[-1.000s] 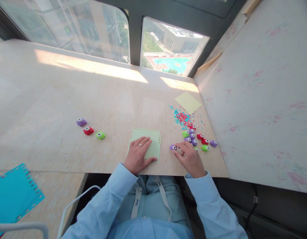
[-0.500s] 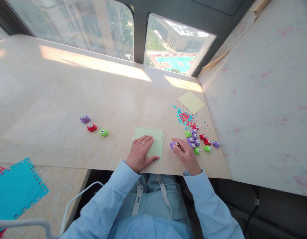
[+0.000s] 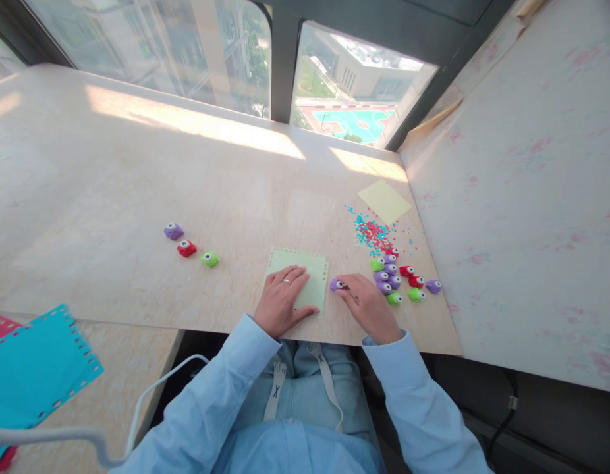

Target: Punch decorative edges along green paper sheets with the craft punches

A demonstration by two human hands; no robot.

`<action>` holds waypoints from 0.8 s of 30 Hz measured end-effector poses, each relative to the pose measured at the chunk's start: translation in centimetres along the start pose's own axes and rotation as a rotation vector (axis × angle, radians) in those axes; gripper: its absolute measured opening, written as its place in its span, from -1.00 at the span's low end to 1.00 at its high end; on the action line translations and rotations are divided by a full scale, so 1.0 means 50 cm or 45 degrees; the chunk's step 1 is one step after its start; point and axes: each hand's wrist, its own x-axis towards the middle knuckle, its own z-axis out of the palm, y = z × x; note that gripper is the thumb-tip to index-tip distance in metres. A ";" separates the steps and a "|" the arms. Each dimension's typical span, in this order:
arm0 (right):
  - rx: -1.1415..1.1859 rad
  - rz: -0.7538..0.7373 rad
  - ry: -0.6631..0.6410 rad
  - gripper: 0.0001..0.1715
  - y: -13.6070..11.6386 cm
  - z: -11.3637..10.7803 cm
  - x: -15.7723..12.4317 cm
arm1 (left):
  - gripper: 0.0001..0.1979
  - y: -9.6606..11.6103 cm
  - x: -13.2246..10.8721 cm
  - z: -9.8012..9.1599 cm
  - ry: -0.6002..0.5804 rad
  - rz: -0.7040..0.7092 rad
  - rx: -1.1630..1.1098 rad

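Observation:
My left hand [image 3: 285, 299] lies flat with fingers spread on a pale green sheet [image 3: 312, 276] that has small punched holes along its top and right edges. Beside the sheet's right edge, my right hand [image 3: 367, 304] pinches a small purple craft punch [image 3: 336, 284] at its fingertips. The punch's round pale top faces up; whether it touches the paper I cannot tell. Close to the right hand stands a cluster of purple, green and red craft punches [image 3: 394, 282].
Red and blue paper bits [image 3: 374, 234] lie scattered behind the cluster, near a pale yellow sheet [image 3: 385, 201]. Three punches [image 3: 186, 248] sit apart on the left. Punched blue sheets [image 3: 43, 368] and a white cable or stand [image 3: 137, 415] are at lower left. A wall [image 3: 522, 217] bounds the right side.
My right hand has brought the purple punch left, up to the sheet's edge, and turned it so its round top shows. My left hand stays on the sheet. The view has shifted slightly.

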 end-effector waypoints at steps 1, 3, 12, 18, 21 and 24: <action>-0.016 -0.018 0.001 -0.71 -0.001 0.001 0.003 | -0.33 0.000 0.000 0.000 0.001 0.001 0.001; -0.033 -0.037 0.011 -0.71 0.001 0.005 0.009 | -0.33 0.000 -0.001 0.000 0.003 0.005 0.005; -0.036 -0.118 0.057 -0.65 0.026 0.027 0.019 | -0.34 0.003 0.000 -0.003 -0.012 -0.006 -0.009; -0.010 -0.123 0.060 -0.62 0.031 0.027 0.016 | -0.34 0.002 -0.001 -0.002 -0.007 0.000 -0.020; -0.019 -0.127 0.050 -0.61 0.031 0.026 0.018 | -0.33 0.002 -0.001 -0.002 -0.008 -0.003 -0.018; -0.030 -0.127 0.027 -0.59 0.030 0.024 0.021 | -0.33 0.002 0.000 -0.002 -0.013 -0.007 -0.008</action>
